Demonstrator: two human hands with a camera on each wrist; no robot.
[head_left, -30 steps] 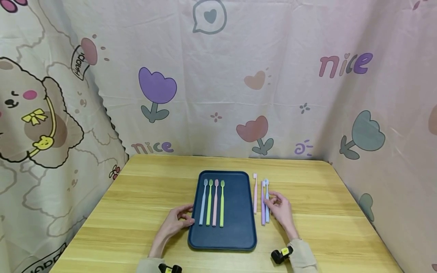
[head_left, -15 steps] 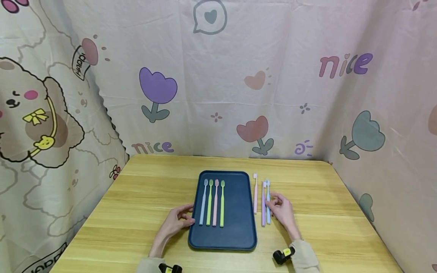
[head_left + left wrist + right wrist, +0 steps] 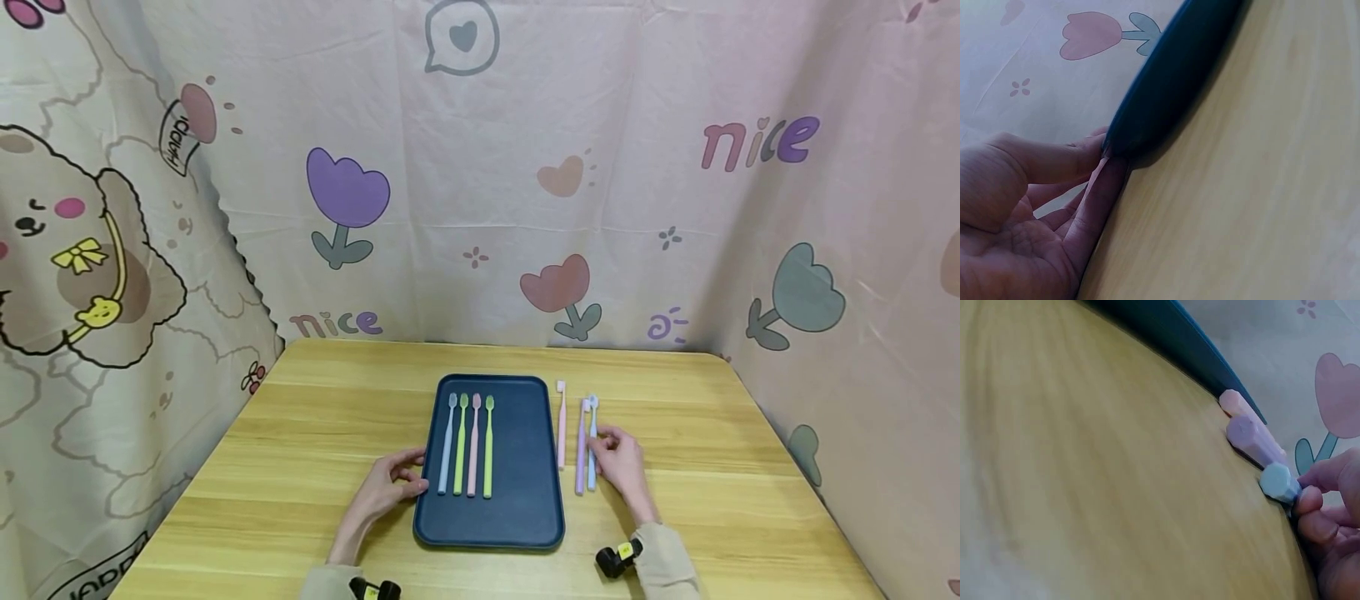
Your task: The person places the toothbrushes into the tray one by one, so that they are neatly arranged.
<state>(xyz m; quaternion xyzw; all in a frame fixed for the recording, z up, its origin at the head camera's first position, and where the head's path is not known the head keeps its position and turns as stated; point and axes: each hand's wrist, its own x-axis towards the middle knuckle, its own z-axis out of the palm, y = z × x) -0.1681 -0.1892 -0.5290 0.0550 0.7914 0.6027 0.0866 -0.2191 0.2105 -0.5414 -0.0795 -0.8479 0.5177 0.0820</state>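
My left hand (image 3: 386, 487) pinches the left rim of a dark blue tray (image 3: 517, 517), with the thumb at the rim's edge. On the tray lie a light blue toothbrush (image 3: 446, 454), a green toothbrush (image 3: 461, 454), a pink toothbrush (image 3: 473, 454) and a second green toothbrush (image 3: 488, 454), side by side. To the tray's right, my right hand (image 3: 622, 462) pinches the handle of a pale blue toothbrush (image 3: 1277, 482) between thumb and fingers. Close along its left is a purple toothbrush (image 3: 581, 454), and a light pink toothbrush (image 3: 562, 433) lies by the tray's right rim.
Everything rests on a wood-grain table (image 3: 337, 400). A printed cloth backdrop (image 3: 465, 167) hangs behind it and down both sides. Each sleeved wrist carries a black camera (image 3: 617, 560).
The pale blue toothbrush has shifted slightly right in my right hand, and the purple one beside it has also shifted right. My left hand and the tray stay in place.
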